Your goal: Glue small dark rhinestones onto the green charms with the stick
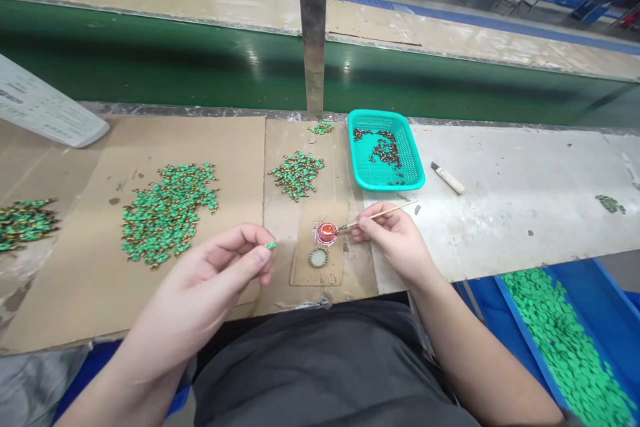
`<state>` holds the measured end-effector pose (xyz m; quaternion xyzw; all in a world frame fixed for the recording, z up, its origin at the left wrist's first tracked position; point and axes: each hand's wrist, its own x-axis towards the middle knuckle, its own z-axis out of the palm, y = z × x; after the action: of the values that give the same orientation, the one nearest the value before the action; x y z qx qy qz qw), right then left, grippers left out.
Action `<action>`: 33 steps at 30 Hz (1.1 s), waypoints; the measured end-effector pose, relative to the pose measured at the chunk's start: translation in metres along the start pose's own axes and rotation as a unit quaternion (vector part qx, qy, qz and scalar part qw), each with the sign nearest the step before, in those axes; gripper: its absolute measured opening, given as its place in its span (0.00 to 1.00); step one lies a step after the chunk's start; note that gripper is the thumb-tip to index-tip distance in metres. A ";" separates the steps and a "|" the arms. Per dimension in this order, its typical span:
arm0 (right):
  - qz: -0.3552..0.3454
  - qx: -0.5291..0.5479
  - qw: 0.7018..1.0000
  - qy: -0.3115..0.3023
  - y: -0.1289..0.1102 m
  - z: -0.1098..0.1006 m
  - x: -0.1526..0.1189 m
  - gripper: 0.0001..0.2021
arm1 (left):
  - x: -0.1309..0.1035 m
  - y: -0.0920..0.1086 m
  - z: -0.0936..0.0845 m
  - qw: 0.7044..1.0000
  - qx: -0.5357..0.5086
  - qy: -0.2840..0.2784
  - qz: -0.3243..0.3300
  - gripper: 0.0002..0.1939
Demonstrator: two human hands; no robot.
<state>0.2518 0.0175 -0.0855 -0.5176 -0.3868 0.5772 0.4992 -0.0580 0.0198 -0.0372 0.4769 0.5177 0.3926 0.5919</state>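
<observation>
Pinched between the thumb and forefinger of my left hand [227, 263] is a small green piece [271, 245]. My right hand [393, 237] grips a thin wooden-handled brush [385, 212], its dark tip at the edge of a bottle cap of red paint [327, 232]. Just below that sits a second bottle cap [319, 257] with pale contents. Both caps rest on a small cardboard piece [305, 273]. Beyond my left hand lie a pile of green pieces with dark and golden ends [170, 213] and a smaller pile of them [297, 175].
A turquoise basket [419, 177] holds small dark parts. Right of it lies a tube-like stick [449, 178]. A metal post [314, 33] rises behind the table. Another green pile [25, 223] is at far left, near a pale panel [50, 103]. Blue trays with green pieces [565, 340] stand lower right.
</observation>
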 end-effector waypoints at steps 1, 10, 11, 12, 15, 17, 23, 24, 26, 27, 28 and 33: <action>-0.001 0.000 1.000 -0.004 -0.001 -0.001 0.000 0.27 | -0.002 -0.003 0.001 1.000 -0.007 -0.011 -0.003 0.20; -0.045 0.014 0.999 -0.012 -0.016 0.001 -0.010 0.23 | -0.009 -0.008 0.020 0.994 -0.098 -0.035 -0.036 0.21; -0.059 0.023 0.998 -0.015 -0.021 0.004 -0.015 0.21 | -0.011 -0.006 0.023 0.991 -0.118 -0.036 -0.048 0.21; -0.077 0.035 0.996 -0.022 -0.026 0.008 -0.020 0.19 | -0.012 -0.004 0.026 0.988 -0.138 -0.044 -0.059 0.19; -0.129 0.076 0.987 -0.057 -0.044 0.023 -0.039 0.12 | -0.016 0.002 0.035 0.970 -0.204 -0.107 -0.076 0.15; -0.146 0.092 0.982 -0.076 -0.055 0.032 -0.049 0.08 | -0.019 0.004 0.038 0.953 -0.249 -0.153 -0.082 0.12; -0.150 0.077 0.982 -0.079 -0.068 0.045 -0.064 0.06 | -0.026 0.007 0.045 0.927 -0.308 -0.192 -0.093 0.08; -0.151 0.071 0.983 -0.077 -0.069 0.045 -0.065 0.06 | -0.026 0.008 0.046 0.927 -0.311 -0.189 -0.093 0.08; -0.159 0.056 0.983 -0.074 -0.069 0.045 -0.066 0.07 | -0.027 0.010 0.048 0.927 -0.313 -0.183 -0.093 0.08; -0.164 0.048 0.983 -0.071 -0.070 0.045 -0.066 0.07 | -0.027 0.011 0.049 0.927 -0.314 -0.181 -0.093 0.08; -0.170 0.041 0.982 -0.069 -0.070 0.045 -0.066 0.08 | -0.028 0.012 0.050 0.928 -0.314 -0.178 -0.094 0.08; -0.186 0.024 0.980 -0.070 -0.071 0.045 -0.067 0.08 | -0.028 0.013 0.049 0.930 -0.310 -0.167 -0.100 0.09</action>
<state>0.2179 -0.0300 0.0043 -0.3827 -0.4962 0.5185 0.5817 -0.0133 -0.0120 -0.0170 0.2737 0.3089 0.3871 0.8245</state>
